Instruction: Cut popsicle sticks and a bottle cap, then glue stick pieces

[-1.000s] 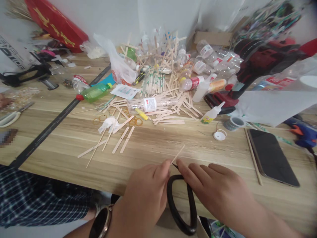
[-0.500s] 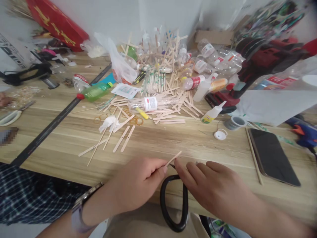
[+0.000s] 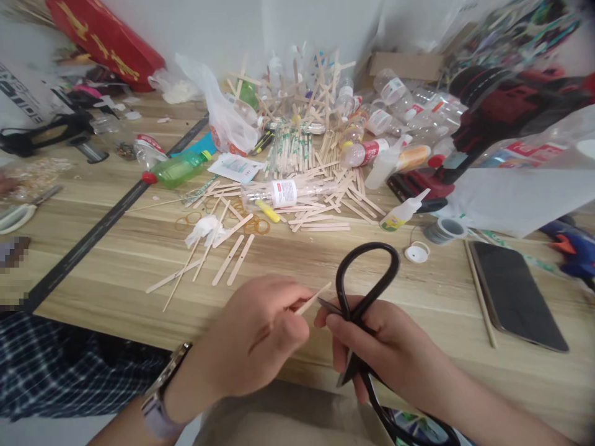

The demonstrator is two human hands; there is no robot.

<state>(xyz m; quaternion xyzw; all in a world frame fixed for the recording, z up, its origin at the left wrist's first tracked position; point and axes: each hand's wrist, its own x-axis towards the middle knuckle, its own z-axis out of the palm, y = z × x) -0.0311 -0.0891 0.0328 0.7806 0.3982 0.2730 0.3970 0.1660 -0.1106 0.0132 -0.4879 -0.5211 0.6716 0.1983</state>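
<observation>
My left hand [image 3: 260,337], with a watch on its wrist, pinches a thin wooden stick [image 3: 314,299] that points up to the right. Black-handled scissors [image 3: 367,279] are gripped near their pivot by my right hand [image 3: 385,334]. Their blades are apart: one tip lies close to the stick, the other points down to the left. One handle loop stands up above my right hand and the other hangs below it. Whether the upper blade touches the stick, I cannot tell.
Two flat sticks [image 3: 233,260] lie beyond my left hand, beside white tissue [image 3: 204,230]. Further back are piled sticks and plastic bottles [image 3: 367,152]. On the right are a glue bottle [image 3: 404,212], a phone [image 3: 518,294] and a red power tool [image 3: 493,124].
My right hand has turned over, swinging the scissors so one loop now points up and the blades show. My left hand has rolled slightly, still with the stick.
</observation>
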